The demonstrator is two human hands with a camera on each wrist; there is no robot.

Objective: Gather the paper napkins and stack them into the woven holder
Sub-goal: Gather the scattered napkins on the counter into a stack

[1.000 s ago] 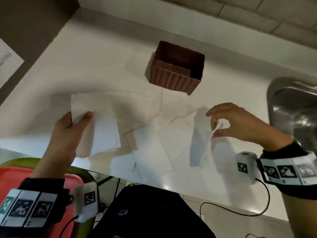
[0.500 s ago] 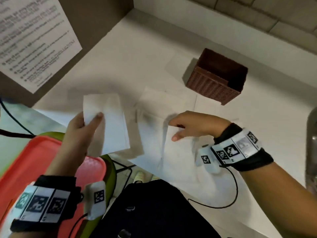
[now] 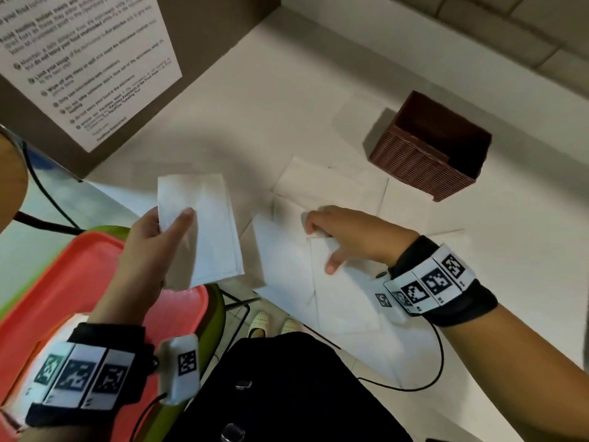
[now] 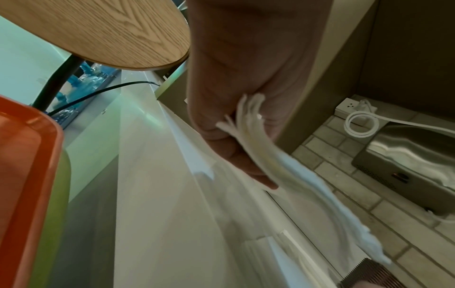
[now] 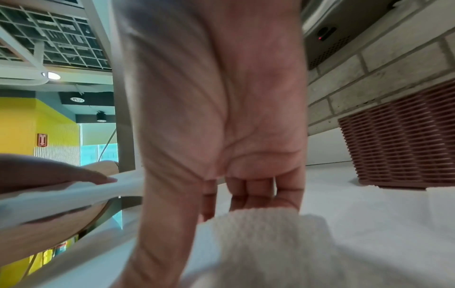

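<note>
My left hand (image 3: 172, 224) holds a thin stack of white napkins (image 3: 207, 231) upright off the counter's front edge, thumb on top. The left wrist view shows the stack's edges (image 4: 256, 140) pinched against the palm. My right hand (image 3: 318, 247) is low over the counter and grips the top edge of a loose napkin (image 3: 344, 298), thumb lying on it and fingers curled behind the edge (image 5: 251, 194). More napkins (image 3: 328, 186) lie flat and overlapping beyond it. The brown woven holder (image 3: 427, 151) stands at the back right with nothing visible inside, a hand's length from my right hand.
A white counter (image 3: 255, 122) meets a brick wall behind. A brown panel with a printed notice (image 3: 86, 59) closes the left side. An orange tray (image 3: 79, 275) sits below the counter edge at left. A steel wall dispenser (image 4: 406, 155) and a round wooden top (image 4: 98, 29) appear in the left wrist view.
My right hand came left and down with its lifted napkin, which now lies against the counter pile. The left hand kept its stack. The head view swung left, off the sink.
</note>
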